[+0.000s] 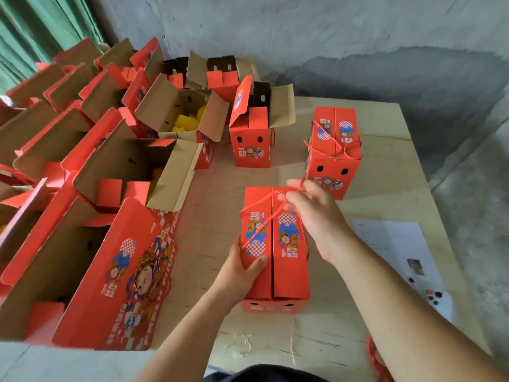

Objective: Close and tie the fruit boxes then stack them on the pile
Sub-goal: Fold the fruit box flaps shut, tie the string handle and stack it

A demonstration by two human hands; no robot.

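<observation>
While left hand (242, 267) grips the closed box (286, 260) on the table (371, 205), right hand (314, 213) fingers (289, 198) pinch its red cord (257, 230) taut above the lid.

A closed red fruit box (275, 249) stands near centre, its red cord (259, 230) (loose, untied) draped across the lid; a tied box (333, 150) stands farther right.

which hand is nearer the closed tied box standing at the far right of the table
Right. The right hand pinches the red cord just below and left of that tied box; the left hand grips the near box's left edge.
</observation>
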